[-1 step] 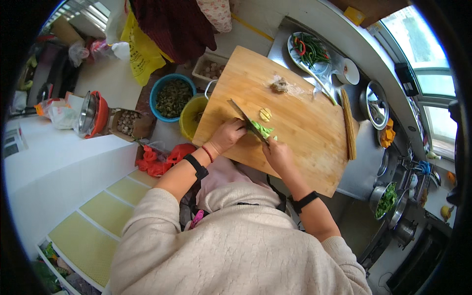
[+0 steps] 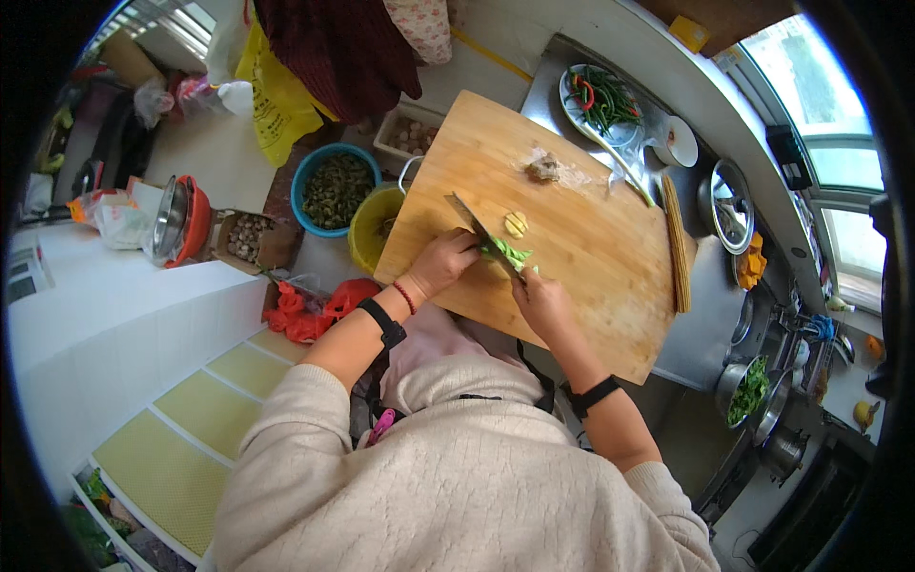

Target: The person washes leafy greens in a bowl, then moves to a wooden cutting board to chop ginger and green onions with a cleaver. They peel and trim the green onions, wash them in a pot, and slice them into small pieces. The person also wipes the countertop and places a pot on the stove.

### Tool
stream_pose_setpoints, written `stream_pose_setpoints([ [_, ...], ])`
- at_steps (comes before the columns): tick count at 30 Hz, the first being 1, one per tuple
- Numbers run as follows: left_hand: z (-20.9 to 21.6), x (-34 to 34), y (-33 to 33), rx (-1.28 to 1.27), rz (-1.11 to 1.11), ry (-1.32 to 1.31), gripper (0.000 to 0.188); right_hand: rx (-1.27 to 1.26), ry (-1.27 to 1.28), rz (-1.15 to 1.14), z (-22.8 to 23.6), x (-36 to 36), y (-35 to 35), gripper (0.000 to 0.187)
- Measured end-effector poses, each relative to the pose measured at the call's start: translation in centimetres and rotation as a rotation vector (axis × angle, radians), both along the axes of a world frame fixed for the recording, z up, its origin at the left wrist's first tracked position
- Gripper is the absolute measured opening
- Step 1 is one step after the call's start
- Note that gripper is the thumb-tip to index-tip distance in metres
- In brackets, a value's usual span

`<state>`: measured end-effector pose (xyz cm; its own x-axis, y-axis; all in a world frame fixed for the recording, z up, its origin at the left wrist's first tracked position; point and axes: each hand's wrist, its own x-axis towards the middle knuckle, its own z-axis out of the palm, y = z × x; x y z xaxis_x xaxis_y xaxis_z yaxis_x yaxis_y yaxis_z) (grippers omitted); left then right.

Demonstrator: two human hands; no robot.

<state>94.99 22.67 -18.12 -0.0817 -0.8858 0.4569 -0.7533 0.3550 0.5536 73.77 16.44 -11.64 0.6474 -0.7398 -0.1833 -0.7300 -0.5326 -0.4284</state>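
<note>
My right hand [image 2: 545,303] is closed round the handle of a kitchen knife [image 2: 469,213], whose long dark blade slants across a wooden cutting board [image 2: 581,248]. Chopped light-green vegetable pieces [image 2: 516,255] lie against the blade's right side. On its other side my left hand [image 2: 446,261] rests near the board's front edge, fingers bent and pressed together beside the blade. What those fingers hold is mostly hidden by the hand and knife. Just beyond the blade sit pale yellow slices [image 2: 516,225]. Farther back a brownish lump [image 2: 542,169] lies on a scrap of clear plastic.
A plate of green and red chillies [image 2: 602,100] stands beyond the board. Along its right edge lies a bundle of thin sticks [image 2: 676,243]. A blue basin [image 2: 310,224] and a yellow bucket [image 2: 367,250] stand at the left. A bowl of leafy greens [image 2: 732,386] is at the right.
</note>
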Motion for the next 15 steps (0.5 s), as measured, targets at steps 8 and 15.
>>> stream_pose_setpoints([
  [8, -0.6, 0.3, -0.5, 0.003, 0.04, -0.041, 0.013, 0.095, 0.192, 0.02, 2.0, -2.0, -1.1, 0.023],
  [15, -0.3, 0.3, 0.4, -0.023, 0.084, -0.026, 0.015, -0.001, 0.078, 0.012, -0.6, -0.2, -0.4, 0.023],
])
